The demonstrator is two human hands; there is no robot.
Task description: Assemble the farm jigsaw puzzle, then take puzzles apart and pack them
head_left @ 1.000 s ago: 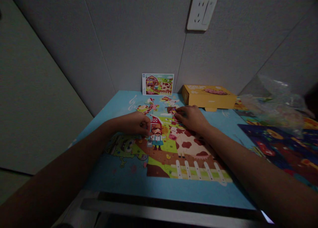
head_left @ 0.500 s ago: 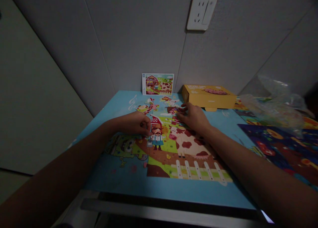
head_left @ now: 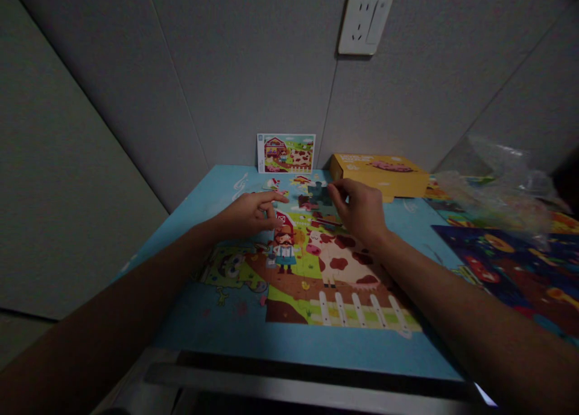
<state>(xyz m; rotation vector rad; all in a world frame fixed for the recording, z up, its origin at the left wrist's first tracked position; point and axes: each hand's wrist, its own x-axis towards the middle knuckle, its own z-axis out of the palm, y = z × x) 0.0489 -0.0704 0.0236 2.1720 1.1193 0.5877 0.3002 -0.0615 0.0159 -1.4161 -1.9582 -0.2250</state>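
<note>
1. the right hand (head_left: 362, 213) has its grip pinched on a dark piece (head_left: 319, 193), above the far part of the puzzle (head_left: 312, 282). held by one edge, that piece could tilt, slip or turn if the pinch loosens.
2. the left hand (head_left: 246, 216) has a loose, part-open grip, seemingly holding nothing, its thumb near the barn. a sideways brush there could spread the joints.
3. loose pieces (head_left: 272, 184) lie just beyond the left fingers; a reaching fingertip could scatter them or push them into the card (head_left: 289, 152), upright by the wall.
4. the box (head_left: 380, 174) stands close behind the right hand, so backward room looks tight. upward looks freer.
5. the desk's (head_left: 235, 336) front edge runs near the fence pieces; a dragging forearm could pull the puzzle that way.
</note>
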